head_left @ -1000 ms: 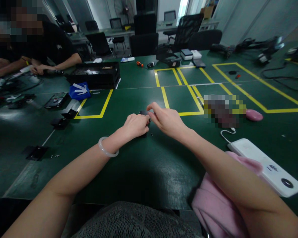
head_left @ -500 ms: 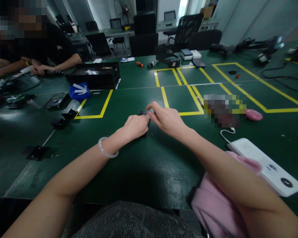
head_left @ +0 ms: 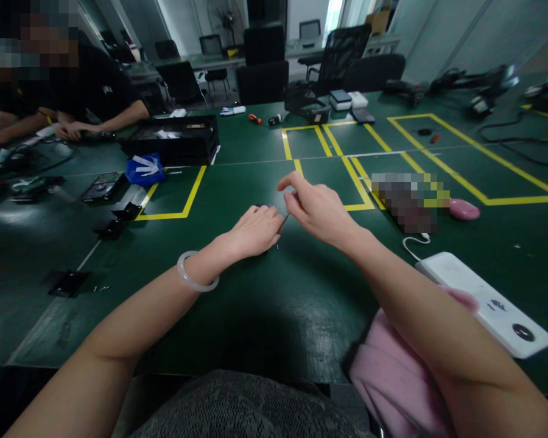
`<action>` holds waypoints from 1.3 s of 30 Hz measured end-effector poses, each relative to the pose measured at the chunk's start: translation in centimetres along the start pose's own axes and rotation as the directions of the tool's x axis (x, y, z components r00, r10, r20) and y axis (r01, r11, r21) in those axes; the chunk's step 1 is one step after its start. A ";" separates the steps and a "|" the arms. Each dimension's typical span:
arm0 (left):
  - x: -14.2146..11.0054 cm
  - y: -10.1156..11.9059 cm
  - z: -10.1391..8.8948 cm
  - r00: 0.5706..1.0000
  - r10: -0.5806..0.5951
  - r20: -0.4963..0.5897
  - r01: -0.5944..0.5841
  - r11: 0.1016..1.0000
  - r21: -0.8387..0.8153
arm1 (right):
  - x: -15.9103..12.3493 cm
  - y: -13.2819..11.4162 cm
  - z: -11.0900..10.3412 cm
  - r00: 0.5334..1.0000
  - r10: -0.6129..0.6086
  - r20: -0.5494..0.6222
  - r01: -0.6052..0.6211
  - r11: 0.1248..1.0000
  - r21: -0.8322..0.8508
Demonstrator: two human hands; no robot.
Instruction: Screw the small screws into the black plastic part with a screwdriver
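Observation:
My left hand (head_left: 258,231), with a pale bangle on its wrist, is closed low over a small black part (head_left: 258,207) on the green table. Only a sliver of that part shows past the knuckles. Just to the right, my right hand (head_left: 317,210) is raised with bent fingers, pinching a thin rod-like tool (head_left: 284,224). The tool slants down to the fingers of my left hand; its handle is hidden. A tiny screw (head_left: 277,247) lies on the table beside my left fingertips.
Black brackets (head_left: 67,282) and loose screws (head_left: 101,288) lie at left. Behind are a blue pouch (head_left: 145,170) and a black bin (head_left: 173,143). A white power bank (head_left: 479,301) and pink cloth (head_left: 393,359) sit by my right arm. A co-worker (head_left: 105,91) sits far left.
My left hand has shifted slightly right and now covers most of the black part. My right hand has moved a little right, and the thin tool shows between the hands.

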State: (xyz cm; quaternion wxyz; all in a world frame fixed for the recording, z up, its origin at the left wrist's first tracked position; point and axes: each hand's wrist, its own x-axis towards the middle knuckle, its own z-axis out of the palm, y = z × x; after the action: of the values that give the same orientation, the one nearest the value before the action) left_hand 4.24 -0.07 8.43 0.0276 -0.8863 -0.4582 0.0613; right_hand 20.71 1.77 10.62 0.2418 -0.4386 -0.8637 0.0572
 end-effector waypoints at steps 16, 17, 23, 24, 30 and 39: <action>1.0 1.3 2.9 0.996 0.072 0.055 -0.067 0.994 -0.084 | 0.3 1.1 -1.3 0.996 -0.003 0.093 0.004 1.000 -0.005; 1.0 1.3 2.9 0.996 0.071 0.062 -0.065 0.994 -0.093 | 0.3 1.1 -1.3 0.995 -0.002 0.099 0.002 1.000 -0.003; 0.5 0.4 2.5 0.998 0.049 0.035 -0.042 0.984 -0.176 | 0.3 1.4 -1.6 0.998 -0.020 0.066 0.016 0.998 0.067; 0.3 -0.2 2.3 1.000 0.023 0.001 -0.022 0.979 -0.202 | 0.3 1.5 -1.6 0.998 -0.025 0.053 0.020 0.995 0.096; -2.2 -4.4 2.2 0.964 -0.179 -0.195 0.075 0.893 -0.444 | 0.5 1.5 -1.1 0.997 -0.070 0.036 0.055 0.945 0.322; -4.1 -5.9 4.7 0.952 -0.277 -0.131 0.106 0.699 -0.707 | 0.1 0.2 1.7 0.949 -0.185 0.255 0.044 0.880 0.473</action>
State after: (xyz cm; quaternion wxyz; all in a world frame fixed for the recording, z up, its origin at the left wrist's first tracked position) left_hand -3.56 -0.06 4.72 -0.2471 -0.7799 -0.5316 -0.2193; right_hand 19.96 2.16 9.08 0.2114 -0.3026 -0.8760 0.3104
